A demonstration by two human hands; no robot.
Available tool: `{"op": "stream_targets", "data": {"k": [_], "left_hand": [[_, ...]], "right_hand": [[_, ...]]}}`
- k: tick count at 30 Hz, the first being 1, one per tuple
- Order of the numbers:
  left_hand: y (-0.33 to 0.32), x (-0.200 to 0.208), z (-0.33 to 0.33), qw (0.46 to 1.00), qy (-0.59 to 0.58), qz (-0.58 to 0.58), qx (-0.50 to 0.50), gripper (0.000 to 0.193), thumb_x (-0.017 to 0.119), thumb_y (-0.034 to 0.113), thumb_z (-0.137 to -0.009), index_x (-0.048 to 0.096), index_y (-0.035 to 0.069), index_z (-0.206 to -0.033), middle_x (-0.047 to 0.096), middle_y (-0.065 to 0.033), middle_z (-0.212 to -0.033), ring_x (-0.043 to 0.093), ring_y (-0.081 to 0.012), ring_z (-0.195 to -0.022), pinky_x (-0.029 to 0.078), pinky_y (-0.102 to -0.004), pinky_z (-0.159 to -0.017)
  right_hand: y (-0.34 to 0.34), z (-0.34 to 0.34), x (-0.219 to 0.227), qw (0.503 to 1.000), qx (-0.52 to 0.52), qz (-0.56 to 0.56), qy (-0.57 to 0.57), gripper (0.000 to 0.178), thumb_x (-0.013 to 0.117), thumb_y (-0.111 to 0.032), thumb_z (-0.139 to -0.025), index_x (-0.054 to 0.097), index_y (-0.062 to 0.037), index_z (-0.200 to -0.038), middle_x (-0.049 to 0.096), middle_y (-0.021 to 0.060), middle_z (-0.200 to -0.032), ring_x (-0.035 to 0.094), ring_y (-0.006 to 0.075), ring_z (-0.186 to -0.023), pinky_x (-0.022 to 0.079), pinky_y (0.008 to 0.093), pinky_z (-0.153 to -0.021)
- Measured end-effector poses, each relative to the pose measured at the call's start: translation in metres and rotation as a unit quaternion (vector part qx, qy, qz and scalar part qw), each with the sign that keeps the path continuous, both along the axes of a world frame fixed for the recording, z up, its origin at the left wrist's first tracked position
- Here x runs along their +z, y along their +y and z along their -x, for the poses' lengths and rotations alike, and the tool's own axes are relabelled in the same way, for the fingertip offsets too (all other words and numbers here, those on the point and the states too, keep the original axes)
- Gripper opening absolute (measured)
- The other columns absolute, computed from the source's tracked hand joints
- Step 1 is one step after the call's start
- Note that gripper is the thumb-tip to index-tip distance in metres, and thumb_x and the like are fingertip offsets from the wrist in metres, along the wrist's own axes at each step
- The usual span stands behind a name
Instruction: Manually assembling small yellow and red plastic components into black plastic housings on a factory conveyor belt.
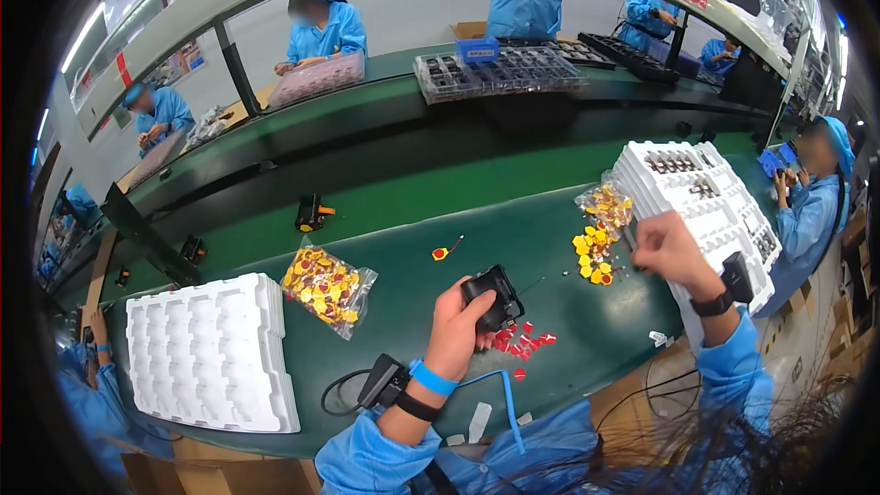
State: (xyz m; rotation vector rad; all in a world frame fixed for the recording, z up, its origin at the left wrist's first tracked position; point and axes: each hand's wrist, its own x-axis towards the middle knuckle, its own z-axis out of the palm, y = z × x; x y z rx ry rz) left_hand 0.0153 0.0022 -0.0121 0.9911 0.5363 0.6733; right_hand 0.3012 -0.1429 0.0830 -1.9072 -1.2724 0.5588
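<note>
My left hand [449,325] is closed around a small black plastic housing [495,297], held above the green bench. Over the right side of the bench, my right hand [671,249] has its fingers pinched together; what they hold, if anything, is too small to make out. Beside that hand lies a loose heap of yellow disc-shaped parts [591,252], some with red centres. One such yellow part with a wire [441,254] lies alone beyond the housing. Red peeled scraps [524,345] are scattered just right of my left hand.
A white foam tray stack [211,357] stands at left, another [642,174] with metal parts at right. Bags of yellow parts [323,289] lie between. A black-and-yellow device [313,213] sits on the conveyor [403,188]. Co-workers in blue sit around. A blue cord [510,408] trails from my left wrist.
</note>
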Motion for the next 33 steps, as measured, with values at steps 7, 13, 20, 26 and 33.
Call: {"op": "stream_targets", "data": {"k": [7, 13, 20, 26, 33], "left_hand": [[0.0, 0.004, -0.003, 0.997, 0.052, -0.056, 0.032, 0.014, 0.061, 0.013, -0.093, 0.056, 0.001, -0.096, 0.061, -0.0056, -0.066, 0.053, -0.0105, -0.042, 0.041, -0.0232, -0.036], [0.003, -0.008, -0.002, 0.968, 0.115, -0.177, 0.136, 0.019, 0.066, 0.016, -0.091, 0.058, 0.0, -0.087, 0.056, -0.0015, -0.06, 0.052, -0.0066, -0.047, 0.038, -0.0246, -0.04], [-0.002, -0.004, -0.005, 0.909, 0.18, -0.329, 0.183, 0.023, 0.067, 0.016, -0.089, 0.056, -0.004, -0.089, 0.059, -0.0126, -0.063, 0.056, -0.0139, -0.052, 0.043, -0.0321, -0.05], [-0.006, 0.0, -0.006, 0.925, 0.164, -0.299, 0.169, 0.022, 0.066, 0.015, -0.091, 0.055, -0.003, -0.087, 0.056, -0.0101, -0.06, 0.051, -0.0108, -0.051, 0.039, -0.0304, -0.048], [-0.009, 0.003, -0.008, 0.915, 0.179, -0.313, 0.181, 0.02, 0.066, 0.014, -0.091, 0.055, -0.003, -0.087, 0.054, -0.0077, -0.058, 0.048, -0.008, -0.051, 0.037, -0.0293, -0.047]], "right_hand": [[0.026, 0.079, -0.021, 0.929, 0.147, -0.1, 0.325, 0.026, 0.073, 0.004, -0.079, 0.052, -0.0032, -0.065, 0.064, 0.0042, -0.065, 0.063, 0.009, -0.054, 0.053, 0.0215, -0.051], [0.078, 0.103, -0.043, 0.932, 0.202, -0.075, 0.291, 0.025, 0.071, 0.005, -0.079, 0.052, -0.004, -0.065, 0.061, 0.0003, -0.062, 0.061, 0.0061, -0.055, 0.049, 0.0196, -0.049], [0.093, 0.1, -0.074, 0.932, 0.232, -0.043, 0.277, 0.027, 0.072, 0.001, -0.082, 0.051, -0.0047, -0.067, 0.059, -0.0013, -0.061, 0.061, 0.0057, -0.055, 0.047, 0.0195, -0.049], [0.091, 0.095, -0.072, 0.901, 0.246, 0.001, 0.356, 0.025, 0.071, -0.001, -0.086, 0.053, -0.0036, -0.07, 0.061, 0.0004, -0.063, 0.064, 0.0086, -0.057, 0.049, 0.0207, -0.051], [0.091, 0.095, -0.077, 0.897, 0.274, 0.017, 0.347, 0.026, 0.069, -0.008, -0.091, 0.054, -0.0034, -0.071, 0.061, 0.0014, -0.062, 0.063, 0.0087, -0.056, 0.048, 0.0208, -0.05]]}}
